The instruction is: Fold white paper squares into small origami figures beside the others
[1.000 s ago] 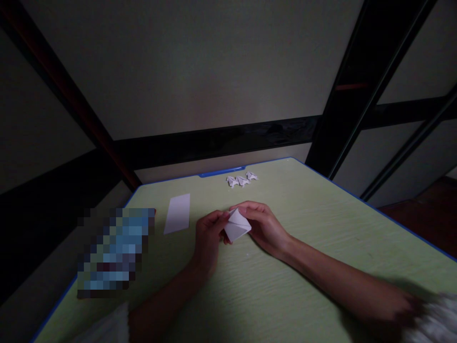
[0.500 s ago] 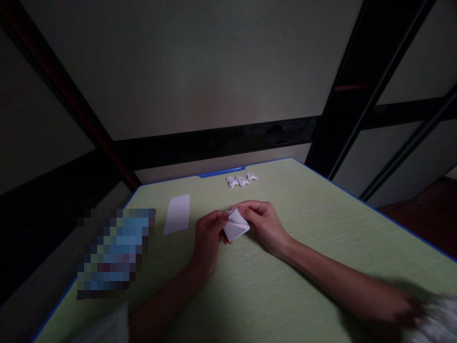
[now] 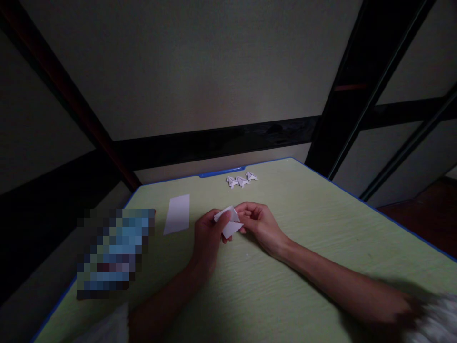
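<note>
A small piece of folded white paper [image 3: 232,229] is held between my hands, just above the middle of the table. My left hand [image 3: 209,236] grips its left side, with the thumb pressed on top. My right hand [image 3: 262,224] pinches the paper's right edge, fingers curled behind it. One flap stands apart from the lower part along a crease. Farther back, three small folded paper figures [image 3: 242,181] sit close together. To the left lies a flat white paper rectangle [image 3: 177,214].
The pale green table [image 3: 314,219] has a blue rim and a blue handle-like strip [image 3: 223,172] at its far edge. A pixelated bluish object [image 3: 117,252] lies at the left. A panelled wall [image 3: 214,71] rises right behind the table.
The folded paper has turned and shifted slightly left, and its upper flap now lies under my left thumb. My right fingers have slid to its right edge. The other things stay put.
</note>
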Motion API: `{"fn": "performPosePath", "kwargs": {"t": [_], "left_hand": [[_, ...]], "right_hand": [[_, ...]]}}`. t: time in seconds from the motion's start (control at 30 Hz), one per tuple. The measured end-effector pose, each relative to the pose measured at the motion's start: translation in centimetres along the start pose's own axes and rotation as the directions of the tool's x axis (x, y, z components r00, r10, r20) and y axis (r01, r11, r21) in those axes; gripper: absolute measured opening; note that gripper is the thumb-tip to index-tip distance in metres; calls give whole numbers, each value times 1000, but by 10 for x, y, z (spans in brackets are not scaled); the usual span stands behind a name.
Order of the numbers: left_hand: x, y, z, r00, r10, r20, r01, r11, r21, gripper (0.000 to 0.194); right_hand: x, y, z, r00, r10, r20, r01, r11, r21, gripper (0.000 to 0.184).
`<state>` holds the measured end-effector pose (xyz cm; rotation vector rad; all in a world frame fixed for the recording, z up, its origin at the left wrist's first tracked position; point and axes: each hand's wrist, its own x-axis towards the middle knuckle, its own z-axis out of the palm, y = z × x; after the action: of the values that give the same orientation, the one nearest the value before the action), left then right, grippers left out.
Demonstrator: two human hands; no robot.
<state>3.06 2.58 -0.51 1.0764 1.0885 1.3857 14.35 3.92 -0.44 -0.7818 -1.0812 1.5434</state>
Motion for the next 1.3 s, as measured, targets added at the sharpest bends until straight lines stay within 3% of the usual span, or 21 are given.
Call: {"fn": "performPosePath", "kwargs": {"t": [0.23,0.4,0.77,1.07,1.3], "left_hand": [[-1,2,0,998,36,-55,-30,994,104,23],[0,2,1,998,43,-49,-39,996,82,23],[-1,0,0,1000,26,-4,-26,999,-28,25],[-3,3,1,995,95,24,-98,984,147,20],[-5,4,3,997,75,14,-76,977,198,20]], "right_hand": [[0,1,0,999,-19,45,19,1000,6,26],[-2,-1,2,1000,6,10,-5,997,-83,25],[-1,0,0,999,-32,1,32,995,-92,24],[-4,-3,3,998,-56,37,59,994,-88,25],[-3,2,0,994,-88,64,94,990,-102,23]]}}
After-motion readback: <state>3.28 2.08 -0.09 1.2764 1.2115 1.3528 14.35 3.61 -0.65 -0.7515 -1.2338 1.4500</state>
